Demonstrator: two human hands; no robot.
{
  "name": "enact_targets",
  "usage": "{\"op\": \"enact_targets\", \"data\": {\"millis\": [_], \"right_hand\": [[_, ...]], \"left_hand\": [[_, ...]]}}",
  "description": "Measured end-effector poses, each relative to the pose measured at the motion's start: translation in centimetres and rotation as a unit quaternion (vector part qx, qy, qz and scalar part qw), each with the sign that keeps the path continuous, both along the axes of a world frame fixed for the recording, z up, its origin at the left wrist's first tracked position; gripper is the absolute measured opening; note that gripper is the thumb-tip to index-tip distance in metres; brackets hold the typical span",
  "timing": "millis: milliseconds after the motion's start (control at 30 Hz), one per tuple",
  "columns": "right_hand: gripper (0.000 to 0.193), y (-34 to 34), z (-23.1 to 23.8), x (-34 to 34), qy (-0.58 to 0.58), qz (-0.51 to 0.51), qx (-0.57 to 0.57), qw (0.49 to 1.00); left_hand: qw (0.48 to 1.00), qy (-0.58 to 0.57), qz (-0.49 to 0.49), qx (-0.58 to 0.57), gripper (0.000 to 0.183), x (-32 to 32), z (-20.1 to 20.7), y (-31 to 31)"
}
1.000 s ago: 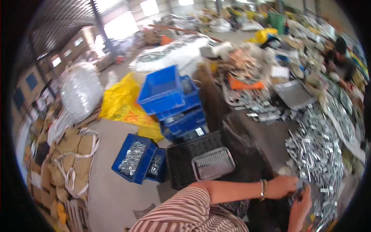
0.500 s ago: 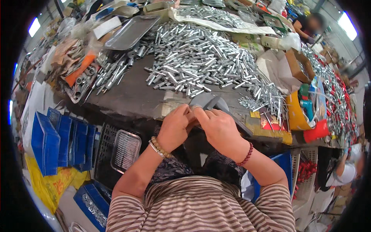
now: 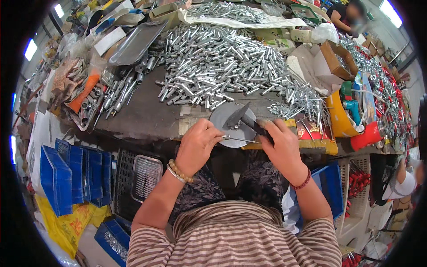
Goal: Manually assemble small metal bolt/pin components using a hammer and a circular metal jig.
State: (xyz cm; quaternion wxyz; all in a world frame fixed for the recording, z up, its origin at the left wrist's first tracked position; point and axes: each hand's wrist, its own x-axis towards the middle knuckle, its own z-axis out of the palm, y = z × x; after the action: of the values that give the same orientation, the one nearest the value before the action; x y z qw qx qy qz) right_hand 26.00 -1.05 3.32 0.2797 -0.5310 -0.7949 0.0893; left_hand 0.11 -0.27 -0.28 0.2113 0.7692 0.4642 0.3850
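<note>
My left hand [image 3: 195, 146] pinches the end of a thin metal rod [image 3: 242, 140] with a small shiny fitting by the fingertips. The rod stretches right, along the front edge of a round grey metal block [image 3: 219, 116]. Over that block lies a hammer [image 3: 236, 116] with a dark, pointed head and black handle. My right hand [image 3: 283, 147] is closed round the handle's end. Behind the block spreads a big heap of short silver metal tubes [image 3: 213, 62]. Thin metal pins [image 3: 302, 104] are piled to the right of it.
At left are a metal tray [image 3: 138, 42], wrenches and sockets [image 3: 84, 113], blue bins [image 3: 58, 178] and a wire-like tray of rods [image 3: 147, 178]. A yellow container [image 3: 340, 115] and red cup [image 3: 367, 137] stand at right. Another person [image 3: 340, 18] works far right.
My hands have moved apart from being together at the block. My right hand now grips the hammer, and the rod shows in my left fingers. The view has shifted slightly.
</note>
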Motion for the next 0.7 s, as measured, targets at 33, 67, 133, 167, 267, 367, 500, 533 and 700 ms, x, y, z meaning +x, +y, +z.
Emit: {"op": "enact_targets", "data": {"millis": [33, 67, 133, 167, 267, 367, 500, 533, 700], "right_hand": [[0.038, -0.6, 0.4, -0.1, 0.064, -0.005, -0.025, 0.998], [0.038, -1.2, 0.9, -0.1, 0.065, -0.004, -0.027, 0.998], [0.040, -2.1, 1.8, -0.1, 0.026, 0.022, 0.004, 0.999], [0.040, -2.4, 1.9, -0.1, 0.027, 0.020, 0.003, 0.999], [0.040, -3.1, 1.8, -0.7, 0.041, 0.037, 0.062, 0.997], [0.039, -3.3, 1.2, -1.0, -0.050, 0.068, 0.034, 0.996], [0.040, -3.3, 1.6, -1.3, 0.011, 0.053, 0.059, 0.997], [0.040, -3.3, 1.7, -1.3, 0.052, 0.047, 0.092, 0.993], [0.035, -3.9, -0.2, -1.0, -0.016, 0.040, -0.007, 0.999]], "left_hand": [[1.000, 0.002, 0.002, -0.001, 0.012, -0.1, 0.1, 0.1], [1.000, 0.005, -0.002, 0.003, 0.012, -0.1, 0.2, 0.1], [1.000, 0.010, -0.005, 0.006, 0.013, 0.0, 0.2, 0.1], [1.000, 0.008, -0.003, 0.011, 0.014, 0.0, 0.2, 0.1], [1.000, -0.001, -0.006, 0.017, 0.017, 0.1, 0.1, 0.2], [1.000, -0.008, -0.006, 0.012, 0.020, 0.1, -0.2, 0.2], [1.000, -0.001, -0.010, 0.015, 0.020, 0.0, 0.0, 0.2], [1.000, -0.002, -0.008, 0.014, 0.020, 0.0, 0.0, 0.2], [1.000, -0.018, -0.005, 0.011, 0.013, 0.1, -0.1, 0.4]]}}
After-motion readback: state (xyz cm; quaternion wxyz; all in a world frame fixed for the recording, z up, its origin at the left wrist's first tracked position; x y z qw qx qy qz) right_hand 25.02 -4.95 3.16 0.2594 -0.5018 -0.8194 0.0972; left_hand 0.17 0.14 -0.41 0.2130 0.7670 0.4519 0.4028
